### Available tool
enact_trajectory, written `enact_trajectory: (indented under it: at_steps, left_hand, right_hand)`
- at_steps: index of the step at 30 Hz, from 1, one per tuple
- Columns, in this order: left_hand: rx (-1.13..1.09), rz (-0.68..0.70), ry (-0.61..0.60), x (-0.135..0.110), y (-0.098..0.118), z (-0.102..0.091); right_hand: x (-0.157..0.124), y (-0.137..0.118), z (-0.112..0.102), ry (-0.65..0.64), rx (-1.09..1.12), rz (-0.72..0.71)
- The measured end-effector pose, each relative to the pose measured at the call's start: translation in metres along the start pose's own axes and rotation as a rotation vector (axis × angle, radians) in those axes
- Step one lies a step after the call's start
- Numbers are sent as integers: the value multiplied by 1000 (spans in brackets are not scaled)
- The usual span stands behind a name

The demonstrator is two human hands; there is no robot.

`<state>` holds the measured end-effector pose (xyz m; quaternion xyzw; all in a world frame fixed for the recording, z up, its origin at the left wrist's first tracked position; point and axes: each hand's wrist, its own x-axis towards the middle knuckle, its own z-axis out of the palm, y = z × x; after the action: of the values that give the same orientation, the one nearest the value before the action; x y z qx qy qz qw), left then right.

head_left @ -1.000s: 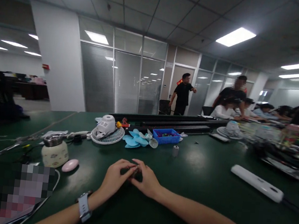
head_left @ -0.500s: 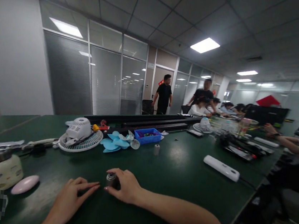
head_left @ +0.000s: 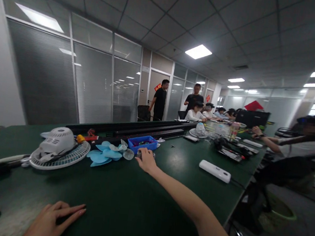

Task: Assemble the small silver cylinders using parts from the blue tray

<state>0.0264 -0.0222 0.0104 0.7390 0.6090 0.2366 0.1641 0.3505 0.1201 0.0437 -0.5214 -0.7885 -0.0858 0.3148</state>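
My right hand [head_left: 148,163] clasped a metal cylinder [head_left: 139,154] just near of the blue bin [head_left: 132,146], apparently setting it down; release called for steadiness. My left hand [head_left: 51,221], near left, pinched nothing visible, fingertips together.

Right hand [head_left: 147,162] has gone from close beside the left hand [head_left: 50,221] to just in front of the blue bin [head_left: 150,146], carrying the metal cylinder [head_left: 139,154]; hands now well apart. Nearer standing person [head_left: 159,101], arm raised a second ago, has lowered it. Farther standing person [head_left: 194,99], earlier leaning, now upright.
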Motion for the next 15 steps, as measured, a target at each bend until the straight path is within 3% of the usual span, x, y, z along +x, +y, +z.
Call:
enact_trajectory:
  at_steps: [3,10,15]
  left_hand:
    - [-1,-4,-1,1,-1,1]
    - [14,3,19,1,1,2]
    - [-38,-9,71,0,0,2]
  right_hand:
    - [5,14,10,-12,-84,8]
    - [-4,17,24,5,-140,17]
    - [-14,-11,7,88,-143,-58]
